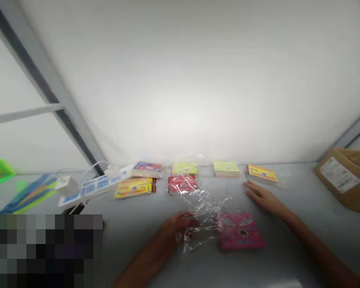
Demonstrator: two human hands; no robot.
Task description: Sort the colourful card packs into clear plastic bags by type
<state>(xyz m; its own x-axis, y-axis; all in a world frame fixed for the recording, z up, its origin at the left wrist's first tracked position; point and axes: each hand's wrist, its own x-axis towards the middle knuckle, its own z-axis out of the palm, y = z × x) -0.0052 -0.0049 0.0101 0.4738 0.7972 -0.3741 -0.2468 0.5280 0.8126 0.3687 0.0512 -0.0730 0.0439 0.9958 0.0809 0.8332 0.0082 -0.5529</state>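
My left hand (180,226) is at crinkled clear plastic film (205,210); its fingers are blurred, so I cannot tell whether they grip the film. Directly to the right of the film lies a pink booklet or flat pack (240,232) with a small round picture on it. My right hand (264,196) rests on the grey table beyond the pink pack, fingers stretched out, holding nothing. Just past its fingertips is a yellow-orange stack of cards or booklets (261,173) in a clear sleeve. A red pack (182,184) sits behind the film.
Along the back wall are more stacks: a yellow-green one (226,168), another yellow one (184,168), a blue-red one (147,168) and a yellow-orange one (135,187). A power strip (97,186) with chargers is at left, a brown cardboard box (348,180) at right.
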